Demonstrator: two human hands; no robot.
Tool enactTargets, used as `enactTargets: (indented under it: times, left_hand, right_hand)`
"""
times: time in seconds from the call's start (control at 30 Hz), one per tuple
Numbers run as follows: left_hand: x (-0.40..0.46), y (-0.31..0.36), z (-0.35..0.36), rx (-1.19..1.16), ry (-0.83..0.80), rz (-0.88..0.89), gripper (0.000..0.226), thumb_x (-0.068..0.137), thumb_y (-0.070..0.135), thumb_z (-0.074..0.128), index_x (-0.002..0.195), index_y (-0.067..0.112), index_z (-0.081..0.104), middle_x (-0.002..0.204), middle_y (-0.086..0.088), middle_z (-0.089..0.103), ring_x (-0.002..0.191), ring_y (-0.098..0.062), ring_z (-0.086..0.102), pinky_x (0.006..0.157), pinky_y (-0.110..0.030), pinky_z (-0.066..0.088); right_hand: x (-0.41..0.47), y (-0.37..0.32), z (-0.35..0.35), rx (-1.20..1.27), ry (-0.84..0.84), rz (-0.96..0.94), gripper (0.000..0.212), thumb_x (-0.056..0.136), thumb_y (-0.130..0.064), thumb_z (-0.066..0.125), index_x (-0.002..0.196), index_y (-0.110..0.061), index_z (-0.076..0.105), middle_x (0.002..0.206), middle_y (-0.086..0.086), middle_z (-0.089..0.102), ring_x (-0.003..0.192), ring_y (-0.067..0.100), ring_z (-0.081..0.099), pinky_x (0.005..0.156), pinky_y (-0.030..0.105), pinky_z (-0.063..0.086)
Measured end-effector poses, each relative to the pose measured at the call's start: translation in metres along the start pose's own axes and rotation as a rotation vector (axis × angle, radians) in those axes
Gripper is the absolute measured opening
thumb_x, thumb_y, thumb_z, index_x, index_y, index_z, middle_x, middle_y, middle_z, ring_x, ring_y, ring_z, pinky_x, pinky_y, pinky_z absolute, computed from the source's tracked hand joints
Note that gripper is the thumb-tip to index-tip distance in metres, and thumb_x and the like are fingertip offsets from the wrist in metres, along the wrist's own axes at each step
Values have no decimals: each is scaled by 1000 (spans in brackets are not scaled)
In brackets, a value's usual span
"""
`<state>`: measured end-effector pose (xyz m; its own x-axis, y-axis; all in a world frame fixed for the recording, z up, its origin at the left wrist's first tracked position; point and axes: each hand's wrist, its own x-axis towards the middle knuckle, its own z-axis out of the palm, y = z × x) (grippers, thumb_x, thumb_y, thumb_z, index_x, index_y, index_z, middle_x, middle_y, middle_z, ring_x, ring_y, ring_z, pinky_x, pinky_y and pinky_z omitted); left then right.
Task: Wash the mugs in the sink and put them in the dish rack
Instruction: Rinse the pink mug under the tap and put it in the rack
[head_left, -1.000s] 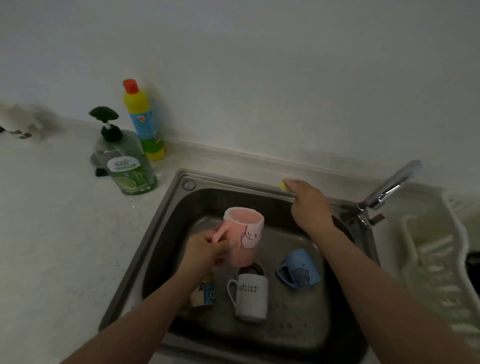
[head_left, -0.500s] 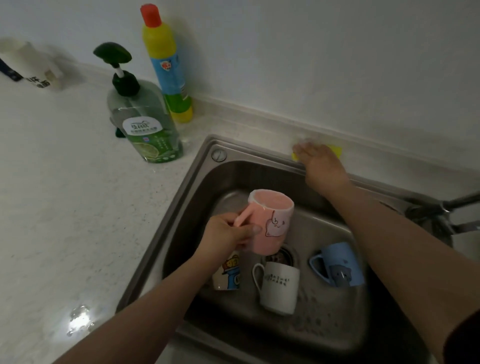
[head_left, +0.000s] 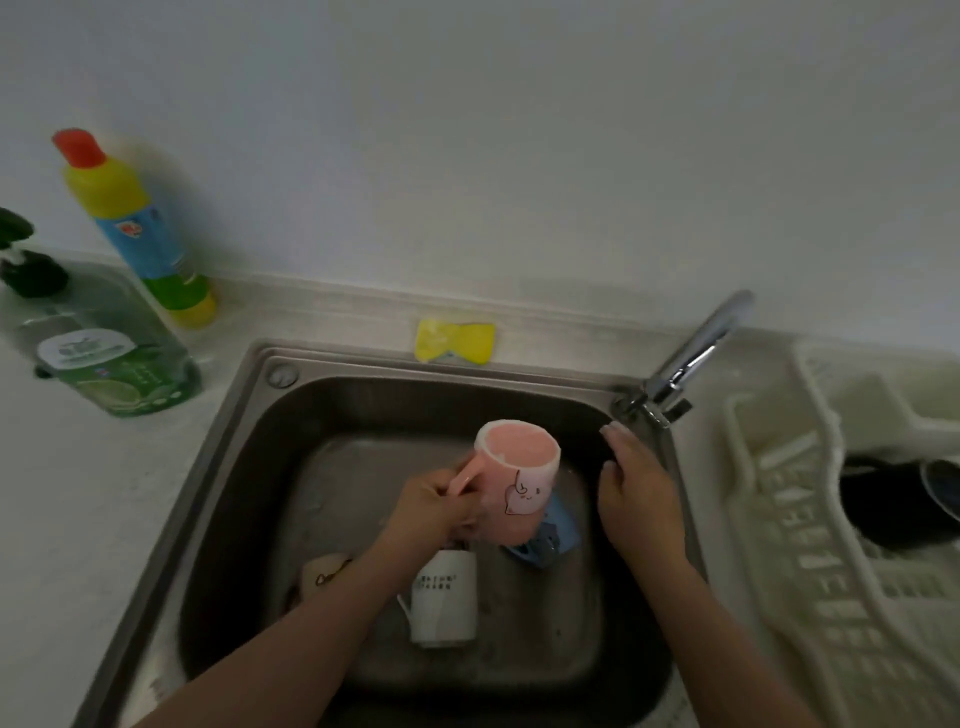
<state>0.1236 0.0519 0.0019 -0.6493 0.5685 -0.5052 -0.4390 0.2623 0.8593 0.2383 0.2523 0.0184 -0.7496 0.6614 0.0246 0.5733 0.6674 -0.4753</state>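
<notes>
Right hand (head_left: 636, 499) withdrawn, left hand (head_left: 434, 512) seemingly gripping pink mug (head_left: 517, 486)

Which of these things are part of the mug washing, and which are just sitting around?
Part of the job: pink mug in left hand; white mug; blue mug; sink; faucet; dish rack; yellow sponge; soap dispenser.

Lying about: cleaner bottle.

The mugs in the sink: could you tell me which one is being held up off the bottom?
The pink mug, gripped by its handle in the left hand. The white mug and blue mug sit on the sink floor.
</notes>
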Motion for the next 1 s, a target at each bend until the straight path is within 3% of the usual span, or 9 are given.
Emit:
enactTargets:
  times: [0.07, 0.2, 0.3, 0.4, 0.57, 0.7, 0.9, 1.0]
  left_hand:
    - [-1, 2, 20, 10, -7, 1, 12, 82, 6, 74, 93, 9, 71, 97, -19, 72, 80, -25, 70, 73, -41, 59]
    - [-4, 6, 52, -4, -29, 41, 13, 84, -3, 69, 95, 5, 69, 94, -13, 71, 71, -13, 69, 58, -22, 55]
    - [-2, 6, 66, 12, -17, 84, 12, 85, -6, 67, 88, 5, 69, 112, -16, 70, 77, -12, 69, 64, -27, 59]
    - [-2, 8, 76, -8, 6, 106, 11, 85, -10, 64, 87, 1, 66, 131, -20, 61, 70, -5, 68, 62, -28, 58]
    - [-4, 16, 83, -55, -4, 137, 22, 86, -11, 62, 84, 10, 67, 139, -4, 57, 67, -6, 66, 61, -27, 57]
    - [2, 13, 82, -81, -8, 172, 29, 86, -13, 61, 112, -2, 67, 140, 15, 52, 84, -10, 65, 60, -28, 58]
    - [9, 16, 86, -14, -31, 229, 38, 85, -14, 59, 122, -6, 63, 138, 17, 52, 94, -8, 65, 61, -24, 56]
    - [12, 18, 91, -27, -42, 233, 36, 84, -15, 58, 117, -5, 66, 134, 21, 53, 86, -1, 67, 60, -24, 56]
  right_hand:
    - [9, 13, -12, -73, 23, -6, 48, 92, -4, 49, 140, -3, 47, 149, 13, 42, 139, 24, 36, 113, 25, 21]
    - [34, 29, -27, -178, 25, 27, 56, 90, -6, 47, 145, 3, 36, 154, 22, 27, 144, 32, 23, 120, 35, 17]
    - [52, 37, -31, -189, -9, 74, 57, 90, -7, 46, 145, 4, 34, 151, 22, 32, 141, 33, 29, 117, 34, 20]
    - [64, 40, -37, -179, -66, 105, 57, 86, -4, 46, 142, 6, 37, 146, 21, 40, 137, 31, 35, 113, 32, 25]
    - [61, 35, -44, -144, -60, 122, 49, 81, 0, 48, 130, 1, 51, 130, 19, 52, 118, 35, 52, 99, 36, 41]
    - [49, 30, -44, -121, -91, 105, 54, 86, -1, 44, 140, -5, 44, 138, 15, 49, 120, 35, 52, 99, 35, 40]
    - [49, 33, -55, -101, -120, 114, 45, 89, -1, 41, 133, -6, 51, 133, 19, 55, 119, 36, 53, 97, 34, 41]
    - [47, 32, -55, -107, -149, 89, 42, 89, -3, 42, 129, -10, 54, 129, 18, 59, 114, 38, 56, 93, 34, 44]
